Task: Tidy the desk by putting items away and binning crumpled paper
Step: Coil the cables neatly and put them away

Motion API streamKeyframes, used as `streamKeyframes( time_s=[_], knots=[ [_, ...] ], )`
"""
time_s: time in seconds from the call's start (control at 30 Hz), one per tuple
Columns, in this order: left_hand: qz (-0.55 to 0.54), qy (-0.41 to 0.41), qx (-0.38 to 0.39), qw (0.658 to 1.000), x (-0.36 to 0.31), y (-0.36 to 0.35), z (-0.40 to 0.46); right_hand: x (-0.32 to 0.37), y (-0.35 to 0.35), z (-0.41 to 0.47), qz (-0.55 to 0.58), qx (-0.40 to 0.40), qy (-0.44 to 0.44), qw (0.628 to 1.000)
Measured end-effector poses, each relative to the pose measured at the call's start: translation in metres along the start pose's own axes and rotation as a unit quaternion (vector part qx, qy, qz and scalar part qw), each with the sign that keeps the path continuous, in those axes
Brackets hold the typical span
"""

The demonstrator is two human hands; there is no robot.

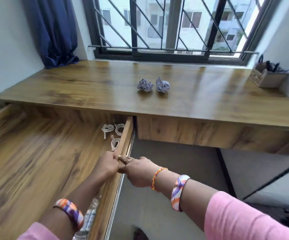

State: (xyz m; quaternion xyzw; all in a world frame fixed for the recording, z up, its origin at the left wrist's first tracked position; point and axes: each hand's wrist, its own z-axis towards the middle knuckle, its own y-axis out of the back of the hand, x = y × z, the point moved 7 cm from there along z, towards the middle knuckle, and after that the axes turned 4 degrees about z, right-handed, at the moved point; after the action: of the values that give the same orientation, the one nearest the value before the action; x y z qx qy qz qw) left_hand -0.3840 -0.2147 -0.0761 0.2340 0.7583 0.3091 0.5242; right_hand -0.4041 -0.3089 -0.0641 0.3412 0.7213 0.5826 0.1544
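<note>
Two paper balls (145, 85) (162, 84), three coiled cables (107, 128) (119, 128) (115, 143), one organizer (268, 76)

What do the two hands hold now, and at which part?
Both hands grip the open drawer at the top edge of its right side wall: the left hand from inside, the right hand from outside.

Blue curtain (53, 32) beside barred window (166, 26).

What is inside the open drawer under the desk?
In the drawer, coiled white cables lie near its right wall, farther back. Something clear like plastic bottles lies at the near end. The left arm covers part of them, and the desk top hides the back.
</note>
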Motion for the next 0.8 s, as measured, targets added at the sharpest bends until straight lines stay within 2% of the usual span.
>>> streamKeyframes(
  time_s=[0.07, 0.17, 0.23, 0.27, 0.37, 0.43, 0.5, 0.53, 0.67, 0.8],
  knots=[
    [-0.009, -0.019, 0.038, 0.999, 0.011, 0.001, -0.022, 0.014, -0.005, -0.004, 0.003, -0.012, -0.005, 1.0],
    [-0.059, -0.021, 0.151, 0.987, 0.034, 0.006, -0.057, 0.028, -0.002, -0.005, -0.011, -0.01, -0.022, 1.0],
    [-0.062, -0.017, 0.162, 0.985, 0.056, 0.02, -0.074, 0.034, 0.006, -0.005, 0.0, -0.008, -0.049, 0.999],
    [-0.045, -0.013, 0.131, 0.99, 0.068, 0.033, -0.079, 0.038, 0.009, -0.005, 0.004, -0.003, -0.064, 0.998],
    [0.065, 0.038, -0.038, 0.996, 0.115, 0.083, -0.086, 0.06, 0.006, -0.007, -0.012, 0.025, -0.1, 0.995],
    [0.18, 0.114, -0.108, 0.971, 0.147, 0.11, -0.099, 0.089, -0.005, -0.011, -0.001, 0.03, -0.103, 0.994],
    [0.272, 0.184, -0.145, 0.933, 0.173, 0.125, -0.116, 0.12, -0.02, -0.013, 0.033, 0.025, -0.106, 0.994],
    [0.286, 0.199, -0.166, 0.922, 0.181, 0.128, -0.121, 0.13, -0.028, -0.015, 0.049, 0.023, -0.119, 0.991],
    [0.244, 0.187, -0.25, 0.918, 0.192, 0.13, -0.13, 0.143, -0.054, -0.01, 0.059, 0.018, -0.163, 0.985],
    [0.247, 0.185, -0.264, 0.914, 0.198, 0.132, -0.122, 0.142, -0.058, -0.005, 0.031, 0.013, -0.158, 0.987]
  ],
)
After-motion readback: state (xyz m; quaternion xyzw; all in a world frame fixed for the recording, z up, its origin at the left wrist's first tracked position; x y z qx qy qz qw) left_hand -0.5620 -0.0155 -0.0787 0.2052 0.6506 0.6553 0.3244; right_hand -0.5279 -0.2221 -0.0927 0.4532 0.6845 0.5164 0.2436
